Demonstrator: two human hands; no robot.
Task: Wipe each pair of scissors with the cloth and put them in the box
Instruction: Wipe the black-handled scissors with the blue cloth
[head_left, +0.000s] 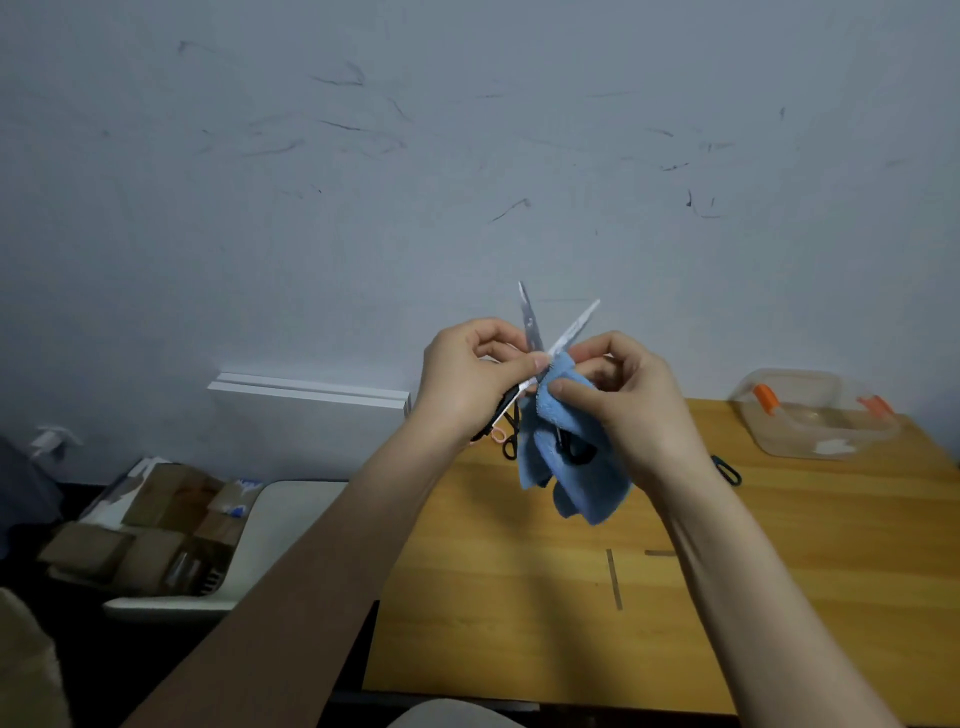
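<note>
Scissors in hand: one pair of scissors (531, 325) was held in the air above the far edge of the wooden table (519, 597), between the two hands.
Direction: its blades were spread in a V and pointed up, toward the scuffed wall (467, 156). One blade stood almost upright and leaned a little to the left; the other leaned to the right. The black handles pointed down to the table, one beside the left palm and one half wrapped in the cloth.
Left hand: the left hand (467, 384) pinched the scissors just under the crossing of the blades, with the thumb on the near side and the other fingers curled.
Right hand: the right hand (628, 400) pinched the cloth around the foot of the right-leaning blade, with the thumb in front.
Cloth: the blue cloth (571, 478) hung loose below both hands.
Other pairs: a pink handle loop (498, 434) and a black pair (511, 444) lay on the table behind the left hand, mostly hidden. A dark handle (727, 470) lay just beside the right wrist.
Box: the clear plastic box (769, 431), with orange clasps, stood at the far right corner of the table, well apart from the hands.
Writing: a white patch (834, 446) on the box and the blue print on the cartons (156, 509) left of the table were too blurred to read.
</note>
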